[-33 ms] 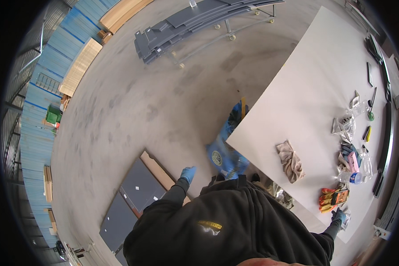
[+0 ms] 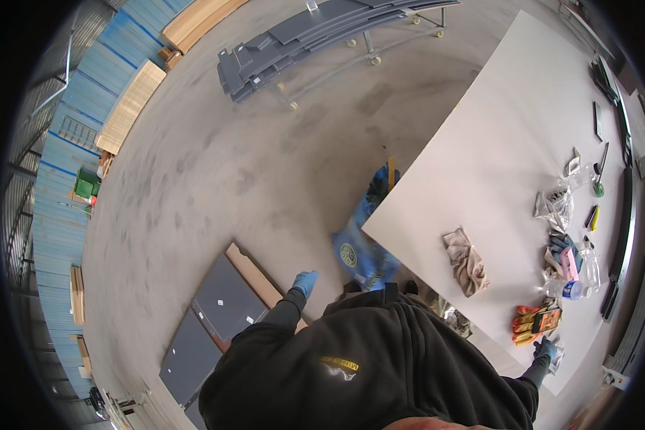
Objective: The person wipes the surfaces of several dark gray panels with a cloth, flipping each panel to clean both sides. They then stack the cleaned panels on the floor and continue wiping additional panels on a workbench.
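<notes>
My left hand (image 2: 305,282), in a blue glove, hangs out over the floor beside the dark panels. Its fingers look loosely curled, and nothing shows in them. At the near right part of the white table (image 2: 480,143), my right hand (image 2: 545,349), also blue-gloved, has its fingers apart. A crumpled clear plastic wrapper (image 2: 557,360) lies right beside that hand, partly covered by it; whether they touch I cannot tell. Just beyond its fingertips are orange and yellow work gloves (image 2: 526,328) with a small orange-and-black box (image 2: 547,320) on them.
A brown cloth (image 2: 466,264), a clear bottle (image 2: 565,289) and a yellow knife (image 2: 593,217) lie on the table. Beneath its left corner stands a blue bag (image 2: 365,254). Dark panels (image 2: 229,294) are at my left. A wheeled cart carries grey panels (image 2: 301,43) farther off.
The table and the things on it appear very slightly farther left in the view. Both hands look almost unchanged.
</notes>
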Motion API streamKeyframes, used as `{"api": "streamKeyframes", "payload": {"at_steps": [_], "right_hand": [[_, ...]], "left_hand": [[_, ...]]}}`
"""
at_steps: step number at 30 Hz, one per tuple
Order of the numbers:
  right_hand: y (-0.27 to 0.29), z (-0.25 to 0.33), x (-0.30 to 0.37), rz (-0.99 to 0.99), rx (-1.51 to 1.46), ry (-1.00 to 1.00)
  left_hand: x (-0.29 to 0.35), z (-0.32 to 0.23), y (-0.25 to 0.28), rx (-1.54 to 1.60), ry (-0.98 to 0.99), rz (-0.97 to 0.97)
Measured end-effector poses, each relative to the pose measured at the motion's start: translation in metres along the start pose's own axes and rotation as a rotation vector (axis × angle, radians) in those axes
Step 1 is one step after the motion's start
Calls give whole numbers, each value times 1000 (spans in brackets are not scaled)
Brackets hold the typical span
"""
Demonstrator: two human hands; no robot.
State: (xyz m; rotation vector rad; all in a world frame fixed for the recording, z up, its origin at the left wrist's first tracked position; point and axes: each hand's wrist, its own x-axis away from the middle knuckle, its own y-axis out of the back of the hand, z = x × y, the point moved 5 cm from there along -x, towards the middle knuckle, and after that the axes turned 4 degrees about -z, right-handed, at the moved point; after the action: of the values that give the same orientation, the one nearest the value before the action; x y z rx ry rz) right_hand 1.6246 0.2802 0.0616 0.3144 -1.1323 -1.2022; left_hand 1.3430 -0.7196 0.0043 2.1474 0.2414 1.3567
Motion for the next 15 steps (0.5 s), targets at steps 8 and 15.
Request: {"api": "streamKeyframes", "payload": {"at_steps": [8, 15], "right_hand": [[-17, 21, -33, 73, 28, -112], [10, 56, -42, -265, 171, 59]], "left_hand": [[88, -55, -111, -88, -682, 220], [88, -32, -100, -52, -352, 63]]}}
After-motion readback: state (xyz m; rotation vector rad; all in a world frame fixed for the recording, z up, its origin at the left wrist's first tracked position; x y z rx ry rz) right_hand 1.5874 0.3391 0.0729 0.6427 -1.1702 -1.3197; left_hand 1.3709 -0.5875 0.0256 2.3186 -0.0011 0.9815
